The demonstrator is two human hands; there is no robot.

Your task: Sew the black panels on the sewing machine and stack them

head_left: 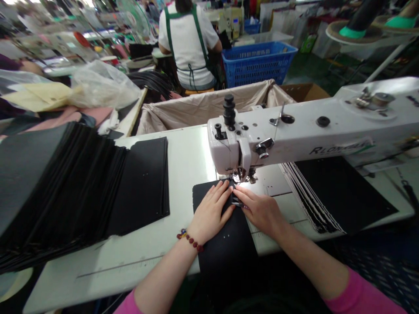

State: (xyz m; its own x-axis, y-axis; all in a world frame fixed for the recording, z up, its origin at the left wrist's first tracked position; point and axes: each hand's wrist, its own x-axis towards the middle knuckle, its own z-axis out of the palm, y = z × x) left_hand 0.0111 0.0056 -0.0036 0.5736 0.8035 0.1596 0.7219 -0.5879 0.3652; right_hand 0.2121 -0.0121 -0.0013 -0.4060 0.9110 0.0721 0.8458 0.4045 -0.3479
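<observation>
Black panel (225,248) lies on the table (183,174), its top edge at the presser foot (241,176) of the sewing machine (294,135), its lower part running past the near table edge. Left hand (212,210) rests flat on it, fingers spread, pressing and clasping nothing. Right hand (263,212) is bent at the panel's right edge, beside a small metallic-looking piece (238,202); fingers overlap there, so cannot tell whether it pinches that piece, the panel or neither. Judgement: step looks like guiding the edge at the needle. Best practice: steer with light, even left-palm pressure, no pushing; keep that edge parallel to the foot; fingertips well off the needle; support the overhang, since its weight could drag the line askew.
</observation>
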